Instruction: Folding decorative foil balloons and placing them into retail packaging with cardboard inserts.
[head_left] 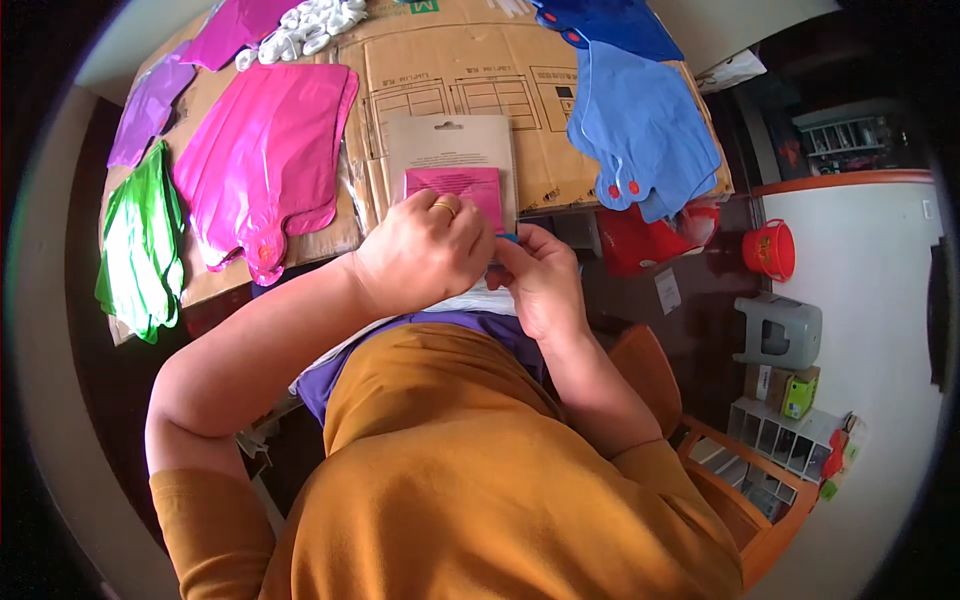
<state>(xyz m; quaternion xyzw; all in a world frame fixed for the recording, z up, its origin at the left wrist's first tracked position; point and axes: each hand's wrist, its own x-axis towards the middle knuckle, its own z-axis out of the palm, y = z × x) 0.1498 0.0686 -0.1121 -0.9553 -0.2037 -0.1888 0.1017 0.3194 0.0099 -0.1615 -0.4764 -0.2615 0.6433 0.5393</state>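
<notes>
Upright in front of me, a beige packaging card [450, 135] with a hanging hole carries a flat pink packet [465, 182]. My left hand [430, 245], with a ring on one finger, is closed over the card's lower part and hides it. At the card's lower right corner, the thumb and fingers of my right hand [545, 285] pinch close to my left fingertips. A small blue piece [508, 238] shows between the hands at my right fingertips. What my left fingers grip is hidden under them.
Cardboard [520, 70] covers the table. Flat glossy pink sheets [265, 150] and green ones [145, 250] lie left, light blue ones [640, 120] right, and a pile of white coils [305, 30] at the back. A red bucket [770, 250], grey stool [780, 330] and wooden chair [760, 480] stand right.
</notes>
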